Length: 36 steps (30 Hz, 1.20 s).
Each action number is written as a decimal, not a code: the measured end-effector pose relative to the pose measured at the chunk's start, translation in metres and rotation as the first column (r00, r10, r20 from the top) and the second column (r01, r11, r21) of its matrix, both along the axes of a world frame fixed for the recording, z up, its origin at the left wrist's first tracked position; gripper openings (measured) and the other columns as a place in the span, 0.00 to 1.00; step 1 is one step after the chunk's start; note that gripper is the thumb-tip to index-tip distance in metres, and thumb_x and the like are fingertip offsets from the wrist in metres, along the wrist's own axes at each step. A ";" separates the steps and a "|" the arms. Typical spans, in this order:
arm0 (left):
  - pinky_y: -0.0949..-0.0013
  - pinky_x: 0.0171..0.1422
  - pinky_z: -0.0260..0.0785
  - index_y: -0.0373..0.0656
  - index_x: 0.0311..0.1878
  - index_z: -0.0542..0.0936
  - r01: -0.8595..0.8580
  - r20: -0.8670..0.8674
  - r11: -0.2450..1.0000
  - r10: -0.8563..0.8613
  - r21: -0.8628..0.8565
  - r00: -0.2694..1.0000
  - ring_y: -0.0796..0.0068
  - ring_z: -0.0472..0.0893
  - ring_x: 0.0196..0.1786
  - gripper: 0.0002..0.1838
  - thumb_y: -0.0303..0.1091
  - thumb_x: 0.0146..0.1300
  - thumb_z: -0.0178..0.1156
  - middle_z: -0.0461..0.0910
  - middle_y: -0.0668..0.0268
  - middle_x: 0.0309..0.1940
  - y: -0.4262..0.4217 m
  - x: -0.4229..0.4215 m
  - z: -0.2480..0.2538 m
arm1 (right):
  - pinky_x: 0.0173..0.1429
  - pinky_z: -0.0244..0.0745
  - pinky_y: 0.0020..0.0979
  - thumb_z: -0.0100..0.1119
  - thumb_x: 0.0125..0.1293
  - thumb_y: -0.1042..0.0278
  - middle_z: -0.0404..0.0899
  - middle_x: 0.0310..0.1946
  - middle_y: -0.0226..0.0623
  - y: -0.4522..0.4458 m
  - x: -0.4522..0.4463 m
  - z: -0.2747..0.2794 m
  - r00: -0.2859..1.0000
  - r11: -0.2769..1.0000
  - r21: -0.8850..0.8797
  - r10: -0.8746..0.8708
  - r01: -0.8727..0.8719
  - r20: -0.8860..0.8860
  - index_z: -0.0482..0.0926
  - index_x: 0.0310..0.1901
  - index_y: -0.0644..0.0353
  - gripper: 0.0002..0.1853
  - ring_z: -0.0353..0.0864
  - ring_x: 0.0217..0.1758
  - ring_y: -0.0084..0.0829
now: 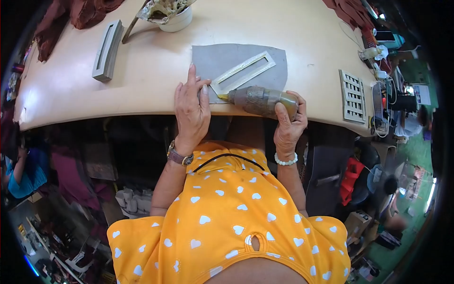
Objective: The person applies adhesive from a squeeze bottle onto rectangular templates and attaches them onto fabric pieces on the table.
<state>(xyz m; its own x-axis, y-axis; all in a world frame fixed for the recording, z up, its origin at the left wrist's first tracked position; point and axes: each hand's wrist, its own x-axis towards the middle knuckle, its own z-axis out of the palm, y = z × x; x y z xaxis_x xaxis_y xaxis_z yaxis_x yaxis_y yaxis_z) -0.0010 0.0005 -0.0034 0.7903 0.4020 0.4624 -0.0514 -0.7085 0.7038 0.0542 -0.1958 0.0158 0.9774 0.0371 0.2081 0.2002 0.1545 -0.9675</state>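
My right hand (289,124) is wrapped around a brown-stained squeeze bottle (255,100) with yellowish contents, which looks like a glue bottle. The bottle lies tilted to the left, and its yellow nozzle is at the lower left corner of a pale rectangular frame (245,72) with a long slot. That frame rests at a slant on a grey sheet (208,57) near the table's front edge. Beside the frame's left end, my left hand (191,105) has its fingers stretched out, fingertips close to the corner; whether they touch it I cannot tell.
On the table (142,90), a stack of slotted frames (108,51) stands left. A white tub (177,21) with a crusted covering and a stick sits at the back. A slotted grey panel (353,97) lies at the right edge. Dark red cloth (90,12) is piled back left.
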 end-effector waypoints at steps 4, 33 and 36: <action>0.58 0.61 0.60 0.40 0.48 0.75 0.003 -0.007 1.000 -0.003 0.027 1.000 0.58 0.76 0.52 0.11 0.25 0.65 0.49 0.68 0.49 0.61 0.001 -0.001 -0.001 | 0.45 0.77 0.25 0.59 0.62 0.66 0.78 0.42 0.32 -0.011 0.006 -0.008 0.947 0.959 0.274 0.148 -0.068 -0.285 0.73 0.49 0.62 0.16 0.77 0.44 0.24; 0.59 0.50 0.65 0.35 0.60 0.68 -0.168 0.116 0.960 0.145 0.224 0.983 0.63 0.76 0.37 0.25 0.26 0.59 0.58 0.79 0.65 0.33 -0.008 0.015 -0.012 | 0.51 0.70 0.40 0.52 0.59 0.72 0.75 0.40 0.46 0.031 0.092 0.017 0.943 0.567 -0.792 0.074 0.229 0.326 0.78 0.39 0.65 0.09 0.73 0.45 0.47; 0.60 0.49 0.65 0.34 0.60 0.68 -0.157 0.101 0.973 0.142 0.170 0.985 0.63 0.76 0.37 0.23 0.26 0.61 0.56 0.80 0.63 0.33 -0.007 0.014 -0.008 | 0.51 0.70 0.41 0.50 0.61 0.70 0.75 0.39 0.47 0.031 0.095 0.003 0.938 0.487 -0.833 0.075 0.261 0.338 0.79 0.40 0.65 0.11 0.74 0.45 0.47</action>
<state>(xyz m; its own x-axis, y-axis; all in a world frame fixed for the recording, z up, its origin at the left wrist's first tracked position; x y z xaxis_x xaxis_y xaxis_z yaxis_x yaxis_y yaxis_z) 0.0129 -0.0060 -0.0110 0.6809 0.4183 0.6012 0.0090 -0.8256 0.5642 0.1494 -0.1650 0.0189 0.8794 0.2723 0.3906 0.4479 -0.7515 -0.4844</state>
